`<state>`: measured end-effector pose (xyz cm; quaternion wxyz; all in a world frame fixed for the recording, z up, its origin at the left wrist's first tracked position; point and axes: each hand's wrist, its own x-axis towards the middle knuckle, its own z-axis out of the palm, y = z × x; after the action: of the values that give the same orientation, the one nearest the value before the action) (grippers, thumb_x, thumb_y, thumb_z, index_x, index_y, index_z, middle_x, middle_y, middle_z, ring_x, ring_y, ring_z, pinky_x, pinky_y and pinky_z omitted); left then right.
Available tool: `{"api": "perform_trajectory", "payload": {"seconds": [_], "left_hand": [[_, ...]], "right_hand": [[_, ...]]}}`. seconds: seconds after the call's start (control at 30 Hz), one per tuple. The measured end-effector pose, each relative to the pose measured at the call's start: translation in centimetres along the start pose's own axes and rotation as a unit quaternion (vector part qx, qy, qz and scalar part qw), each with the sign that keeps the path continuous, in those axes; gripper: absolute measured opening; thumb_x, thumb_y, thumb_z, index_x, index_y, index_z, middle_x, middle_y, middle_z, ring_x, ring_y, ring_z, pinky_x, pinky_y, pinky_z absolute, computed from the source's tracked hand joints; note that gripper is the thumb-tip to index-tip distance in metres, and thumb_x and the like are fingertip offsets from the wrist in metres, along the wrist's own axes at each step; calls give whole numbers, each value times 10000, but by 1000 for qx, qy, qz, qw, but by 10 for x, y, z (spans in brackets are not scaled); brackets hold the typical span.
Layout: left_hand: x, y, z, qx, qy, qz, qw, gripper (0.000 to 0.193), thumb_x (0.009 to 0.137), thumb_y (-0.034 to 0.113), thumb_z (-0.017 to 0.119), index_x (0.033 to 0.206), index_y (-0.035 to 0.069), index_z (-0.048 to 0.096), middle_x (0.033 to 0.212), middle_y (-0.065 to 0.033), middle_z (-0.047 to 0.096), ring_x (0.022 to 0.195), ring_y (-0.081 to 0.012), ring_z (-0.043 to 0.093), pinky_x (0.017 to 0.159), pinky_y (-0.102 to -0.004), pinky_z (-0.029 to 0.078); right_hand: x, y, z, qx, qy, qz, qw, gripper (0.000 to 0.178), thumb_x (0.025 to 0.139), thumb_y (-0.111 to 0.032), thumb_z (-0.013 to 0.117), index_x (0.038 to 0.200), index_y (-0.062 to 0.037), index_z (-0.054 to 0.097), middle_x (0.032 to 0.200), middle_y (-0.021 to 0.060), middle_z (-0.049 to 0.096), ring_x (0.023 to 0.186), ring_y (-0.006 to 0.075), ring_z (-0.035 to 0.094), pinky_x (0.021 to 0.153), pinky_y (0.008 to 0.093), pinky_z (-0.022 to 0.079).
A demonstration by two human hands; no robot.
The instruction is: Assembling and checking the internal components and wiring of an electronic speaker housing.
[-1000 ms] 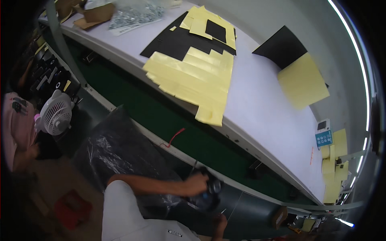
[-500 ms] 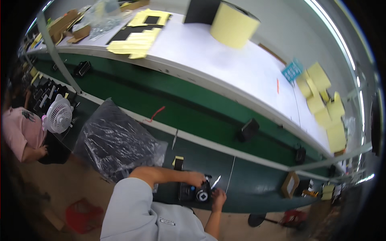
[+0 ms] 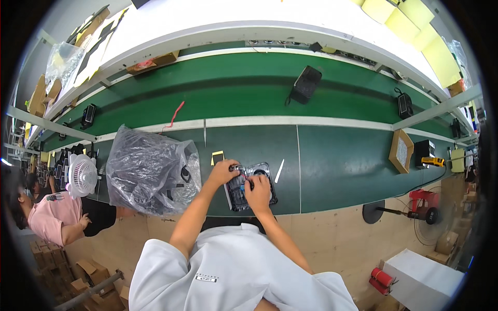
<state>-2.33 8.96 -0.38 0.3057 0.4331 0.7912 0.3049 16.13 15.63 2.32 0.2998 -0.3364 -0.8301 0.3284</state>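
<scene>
A black boxy device (image 3: 238,200) lies on the green bench in front of me, its inner parts and a round part showing. At its upper left corner my left hand (image 3: 223,173) has its fingers closed on the edge. My right hand (image 3: 259,193) reaches over the middle, fingers pinched together by a small blue part; what they hold is hidden under them. Right of the device lies a slim pale tool (image 3: 280,171). Just beyond my left hand is a small black pad with yellow backing (image 3: 218,157).
A large grey plastic bag (image 3: 150,173) fills the bench on my left, beside a white fan (image 3: 82,175) and a seated person in pink. Rightward stand an open cardboard box (image 3: 401,151) and a yellow-black tool (image 3: 433,161). Another black device (image 3: 305,84) sits on the farther green strip.
My view has turned and levelled. My right hand has moved from beside the pale tool onto the device. My left hand now grips the device's upper left corner.
</scene>
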Motion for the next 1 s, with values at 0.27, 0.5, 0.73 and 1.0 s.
{"api": "perform_trajectory", "payload": {"seconds": [0.27, 0.5, 0.73, 1.0], "left_hand": [[11, -8, -9, -67, -67, -81, 992, 337, 774, 232, 778, 1080, 98, 738, 991, -130, 740, 917, -256, 711, 848, -348, 543], [13, -17, -6, -99, -46, -50, 993, 348, 769, 212, 786, 1077, 57, 735, 959, -130, 744, 878, -218, 711, 818, -330, 542], [24, -10, -4, -31, -48, -53, 997, 412, 688, 380, 832, 890, 40, 717, 886, -124, 735, 829, -257, 708, 771, -357, 550], [30, 2, -9, -31, -126, -133, 983, 352, 650, 338, 853, 884, 122, 704, 912, -88, 729, 881, -260, 705, 760, -396, 554]], "right_hand": [[5, -13, 42, -112, 41, 45, 992, 84, 802, -90, 682, 810, -33, 621, 833, 136, 582, 811, 347, 568, 696, 460, 455], [4, -24, 65, -149, 85, 78, 982, 90, 827, -91, 647, 811, -12, 606, 838, 151, 563, 823, 358, 559, 721, 475, 447], [4, -23, 74, -171, 97, 69, 978, 84, 841, -78, 630, 811, -5, 601, 850, 165, 563, 828, 368, 547, 717, 478, 433], [-4, -26, 72, -185, 106, 16, 977, 68, 822, -31, 619, 783, -1, 573, 825, 161, 551, 802, 368, 536, 685, 473, 426]]}}
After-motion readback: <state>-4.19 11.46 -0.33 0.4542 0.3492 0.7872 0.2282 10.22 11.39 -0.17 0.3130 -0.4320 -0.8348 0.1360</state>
